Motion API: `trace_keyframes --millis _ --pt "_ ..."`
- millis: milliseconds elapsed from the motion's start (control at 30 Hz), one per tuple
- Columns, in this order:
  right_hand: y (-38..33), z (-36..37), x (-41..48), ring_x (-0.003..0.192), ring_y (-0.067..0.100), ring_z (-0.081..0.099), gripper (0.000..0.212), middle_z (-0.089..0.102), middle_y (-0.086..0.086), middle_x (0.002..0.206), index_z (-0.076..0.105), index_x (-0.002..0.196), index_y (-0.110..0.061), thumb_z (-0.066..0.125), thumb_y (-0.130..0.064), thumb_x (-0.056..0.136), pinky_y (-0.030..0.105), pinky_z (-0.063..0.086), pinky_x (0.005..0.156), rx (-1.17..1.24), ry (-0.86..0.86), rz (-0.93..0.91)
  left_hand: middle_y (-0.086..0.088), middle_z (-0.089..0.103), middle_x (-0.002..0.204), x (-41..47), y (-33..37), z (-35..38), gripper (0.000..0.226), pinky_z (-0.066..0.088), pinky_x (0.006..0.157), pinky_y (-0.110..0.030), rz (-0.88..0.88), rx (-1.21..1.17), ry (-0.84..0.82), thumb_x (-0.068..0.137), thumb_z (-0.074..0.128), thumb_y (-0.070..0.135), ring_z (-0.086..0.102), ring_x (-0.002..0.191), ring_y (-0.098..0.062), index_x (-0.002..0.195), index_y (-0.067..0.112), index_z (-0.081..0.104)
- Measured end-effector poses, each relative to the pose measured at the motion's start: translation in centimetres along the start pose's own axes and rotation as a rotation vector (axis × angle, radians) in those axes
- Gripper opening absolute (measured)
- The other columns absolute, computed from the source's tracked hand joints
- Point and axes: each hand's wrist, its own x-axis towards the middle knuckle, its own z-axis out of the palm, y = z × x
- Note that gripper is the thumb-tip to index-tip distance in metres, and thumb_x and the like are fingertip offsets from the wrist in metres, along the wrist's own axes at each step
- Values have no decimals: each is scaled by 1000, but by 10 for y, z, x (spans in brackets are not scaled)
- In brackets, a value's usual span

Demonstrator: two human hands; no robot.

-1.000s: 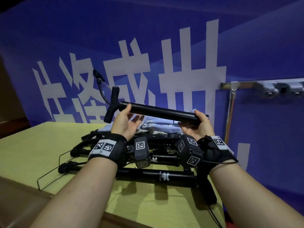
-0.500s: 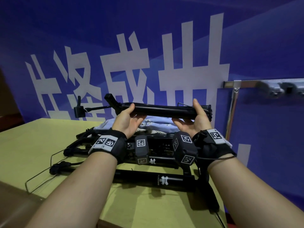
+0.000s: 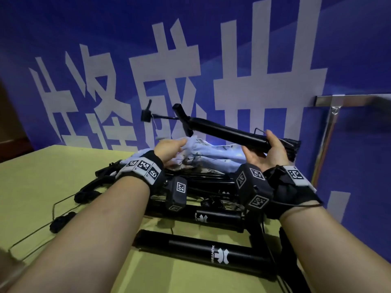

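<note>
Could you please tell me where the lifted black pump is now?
Head view, right of centre: the black pump sits in the right hand, above the pale blue cloth.

**A:** Is the left hand (image 3: 169, 148) pinching the pale cloth (image 3: 213, 151) or only touching it?

**B:** Motion is blurring its fingers into the folds, so I am not telling which.

**A:** And the air pump (image 3: 224, 132)?

**B:** The right hand (image 3: 266, 153) is covering part of the barrel, and the foot behind it is showing only as a dark smear. The hose head (image 3: 146, 116) is blurring too.

**A:** The pile (image 3: 203, 187) underneath?

**B:** The cloth and the wrist trackers (image 3: 251, 187) are hiding much of it, so I am not counting pumps. The right forearm (image 3: 338, 250) is covering the nearest pump (image 3: 203, 250) at one end.

**A:** The edges?

**B:** The metal rail (image 3: 359, 100) is running off the right side. The top is cutting the banner (image 3: 211, 60), and the bottom is cutting the left forearm (image 3: 84, 240).
</note>
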Motion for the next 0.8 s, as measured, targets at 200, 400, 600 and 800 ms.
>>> trace_keyframes --millis 200,400,600,800 --pt "-5 -4 28 114 32 58 17 56 16 128 55 91 -9 60 -24 92 43 46 101 -6 25 -6 -21 53 138 32 -2 14 38 39 94 -31 49 749 -49 103 42 19 51 123 -32 132 -3 54" --pt "-8 -11 42 114 31 58 23 55 18 127 57 98 -7 62 -28 91 44 45 102 5 6 15 -18 51 140 43 -15 22 41 34 98 -30 42 951 -112 105 39 25 48 126 -30 132 -2 51" --pt "-14 0 25 113 32 59 24 58 20 122 55 91 -4 64 -27 90 42 49 97 97 10 52 -24 60 124 40 -13 -7 38 45 73 -29 158 614 180 95 59 22 56 94 -29 123 -4 58" --pt "-26 16 -8 111 34 59 26 57 21 112 52 90 -3 62 -27 91 44 50 94 197 -12 29 -10 68 118 -3 10 -39 39 48 101 -38 261 161 466 82 76 26 62 112 -26 117 11 69"
